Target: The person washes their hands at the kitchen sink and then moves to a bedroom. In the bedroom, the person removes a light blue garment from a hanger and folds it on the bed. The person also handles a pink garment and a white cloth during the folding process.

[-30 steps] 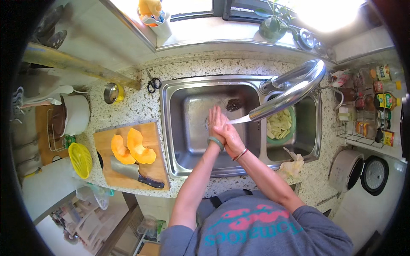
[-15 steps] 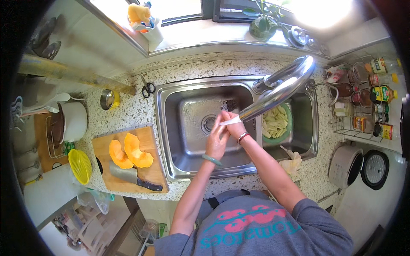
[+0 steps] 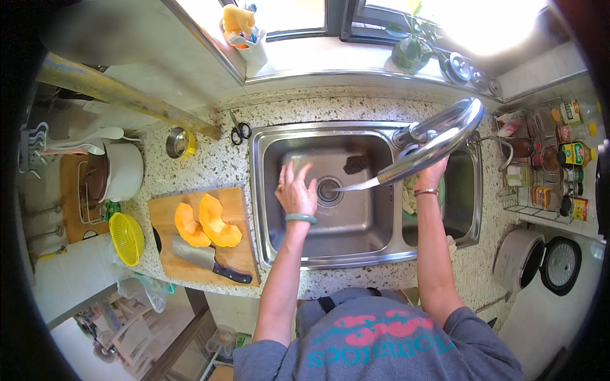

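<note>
The faucet (image 3: 433,153) is glossy metal, the chopping board (image 3: 163,219) smooth wood.

The person wears a dark grey T-shirt (image 3: 394,368) with short, loose sleeves (image 3: 480,336). Across its front run a rounded pinkish-red print (image 3: 381,325) and teal lettering (image 3: 381,350). A smooth pale green bangle (image 3: 300,218) rings the left wrist (image 3: 297,227); a thin, partly reddish bracelet (image 3: 426,191) circles the right wrist (image 3: 427,199).
</note>
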Motion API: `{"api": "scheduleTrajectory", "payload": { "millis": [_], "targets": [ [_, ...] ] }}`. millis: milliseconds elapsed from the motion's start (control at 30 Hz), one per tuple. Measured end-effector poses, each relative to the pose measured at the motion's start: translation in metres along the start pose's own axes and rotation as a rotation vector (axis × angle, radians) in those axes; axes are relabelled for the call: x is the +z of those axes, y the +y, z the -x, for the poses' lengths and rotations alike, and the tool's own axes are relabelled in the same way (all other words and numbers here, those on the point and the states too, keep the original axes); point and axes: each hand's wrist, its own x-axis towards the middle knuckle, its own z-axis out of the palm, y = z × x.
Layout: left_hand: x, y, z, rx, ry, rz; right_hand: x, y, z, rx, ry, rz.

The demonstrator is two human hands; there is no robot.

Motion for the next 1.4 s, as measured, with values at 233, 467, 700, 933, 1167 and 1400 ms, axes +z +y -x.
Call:
{"api": "scheduleTrajectory", "payload": {
  "millis": [233,467,700,933,1167,1400],
  "targets": [
    [-0.001,-0.054,-0.067,-0.198,0.009,0.178,0.025,0.012,0.061,-0.015,-0.064,0.138],
    [0.007,-0.118,-0.127,-0.179,0.005,-0.182,0.072,0.057,0.146,0.263,-0.624,0.303],
    [-0.019,-0.123,-0.129,-0.036,-0.007,-0.052,0.123,0.04,0.157,-0.045,-0.816,0.473],
    [-0.097,-0.073,-0.087,0.166,-0.154,0.444,0.154,-0.021,0.165,-0.596,-0.885,0.681],
    [-0.134,-0.058,-0.06,0.081,-0.311,0.863,0.145,-0.043,0.189,-0.633,-1.06,0.799],
    [-0.167,-0.072,-0.043,0.151,0.104,0.582,0.142,-0.052,0.206,-0.224,-1.119,0.726]
  ]
}}
